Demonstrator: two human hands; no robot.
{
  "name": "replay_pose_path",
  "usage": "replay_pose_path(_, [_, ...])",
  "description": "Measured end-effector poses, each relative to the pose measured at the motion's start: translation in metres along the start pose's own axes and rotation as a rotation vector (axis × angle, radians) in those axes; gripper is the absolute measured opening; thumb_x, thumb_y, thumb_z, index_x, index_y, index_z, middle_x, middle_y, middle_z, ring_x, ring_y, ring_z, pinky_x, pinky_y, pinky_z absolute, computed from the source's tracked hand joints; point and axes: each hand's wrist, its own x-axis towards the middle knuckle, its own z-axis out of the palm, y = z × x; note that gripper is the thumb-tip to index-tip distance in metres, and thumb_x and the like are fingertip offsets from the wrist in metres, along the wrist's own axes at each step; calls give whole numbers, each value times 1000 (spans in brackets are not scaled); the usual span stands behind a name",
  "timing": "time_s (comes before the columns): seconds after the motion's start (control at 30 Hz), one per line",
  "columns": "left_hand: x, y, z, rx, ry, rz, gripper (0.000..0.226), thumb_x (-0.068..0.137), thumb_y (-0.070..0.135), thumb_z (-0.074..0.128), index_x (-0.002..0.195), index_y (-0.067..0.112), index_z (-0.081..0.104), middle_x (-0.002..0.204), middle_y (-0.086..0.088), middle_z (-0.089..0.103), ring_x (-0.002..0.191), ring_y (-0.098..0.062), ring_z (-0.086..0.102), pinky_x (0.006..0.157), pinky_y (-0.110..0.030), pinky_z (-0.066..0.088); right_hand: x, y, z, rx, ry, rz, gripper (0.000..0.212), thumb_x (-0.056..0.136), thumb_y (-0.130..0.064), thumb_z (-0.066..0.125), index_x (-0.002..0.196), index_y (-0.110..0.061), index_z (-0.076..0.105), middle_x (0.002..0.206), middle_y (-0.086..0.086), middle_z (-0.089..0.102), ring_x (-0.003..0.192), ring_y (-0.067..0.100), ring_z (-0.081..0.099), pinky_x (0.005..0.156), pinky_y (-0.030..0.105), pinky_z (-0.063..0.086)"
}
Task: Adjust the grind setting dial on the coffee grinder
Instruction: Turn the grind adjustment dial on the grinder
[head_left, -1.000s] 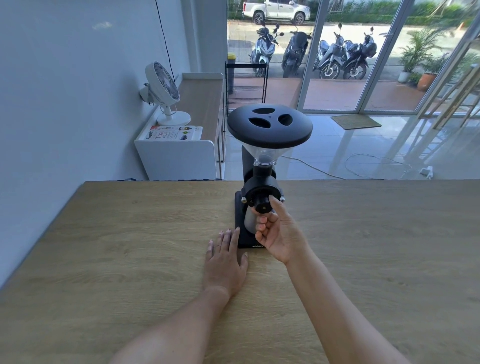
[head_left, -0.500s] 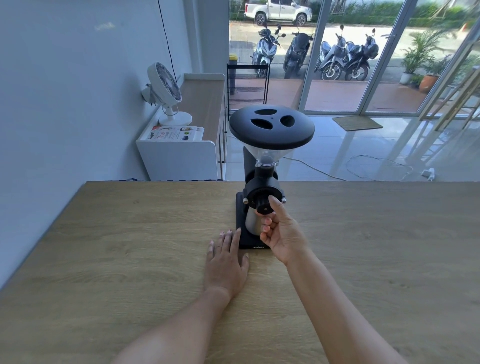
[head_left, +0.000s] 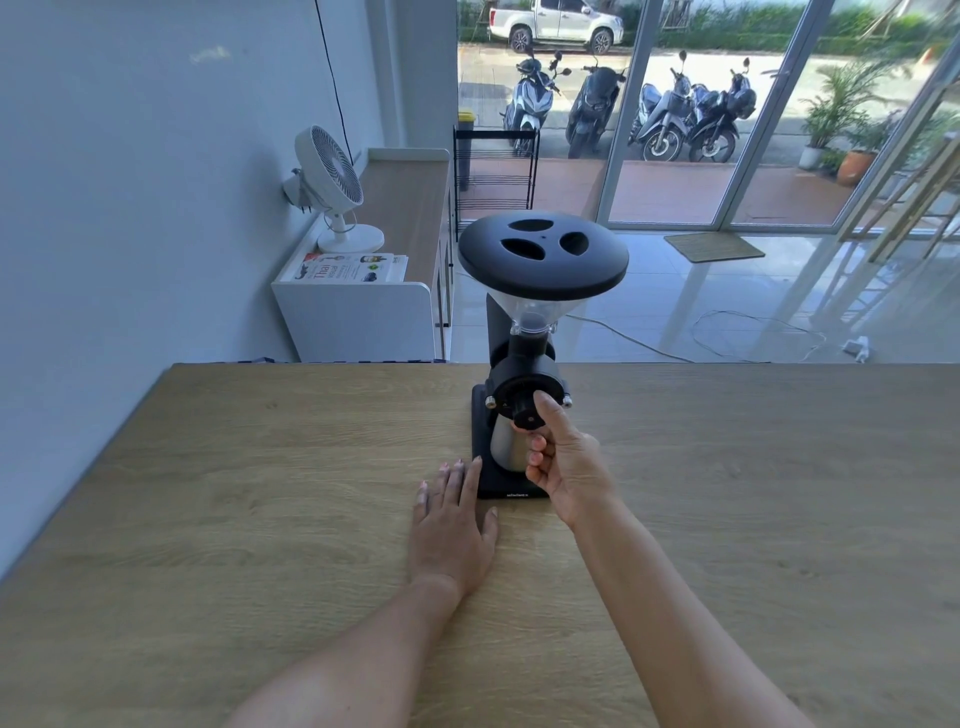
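Now the right hand (head_left: 569, 462) pinches the dial (head_left: 523, 408); the left hand (head_left: 451, 527) lies flat.

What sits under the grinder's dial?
Under the dial a metal cup stands on the grinder's black base. The right hand covers the cup's right side.

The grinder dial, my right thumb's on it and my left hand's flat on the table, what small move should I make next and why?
Probably twist the dial a small notch with the right hand: its thumb and fingers already pinch the knob on the coffee grinder. The left hand lies flat on the table beside the base, near enough to steady it.
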Motion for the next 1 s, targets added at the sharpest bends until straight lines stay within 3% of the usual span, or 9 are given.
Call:
replay_pose_path(0.4, [1,-1,2,5,-4,2,70,102,50,25,155,30,-15,167,4,-2,152,-12,-8,125,-42,0,-2,-1,0,-28,13,-21,35,73,-46,80,79,-13,69,56,-4,47,50,10,41,56,25,35])
replay_pose_path(0.67, [1,-1,2,11,-5,6,70,102,50,25,155,30,-15,167,4,-4,152,-12,-9,125,-43,0,-1,-2,0,-65,44,-52,49,63,-48,84,87,-10,64,54,-3,45,49,10,38,52,25,31])
replay_pose_path(1.0, [1,-1,2,-3,-3,4,70,102,49,27,156,30,-14,167,4,-2,152,-12,-8,125,-43,0,2,-1,1,-89,79,-92,45,67,-44,85,86,-10,61,56,-1,41,48,10,35,47,23,28])
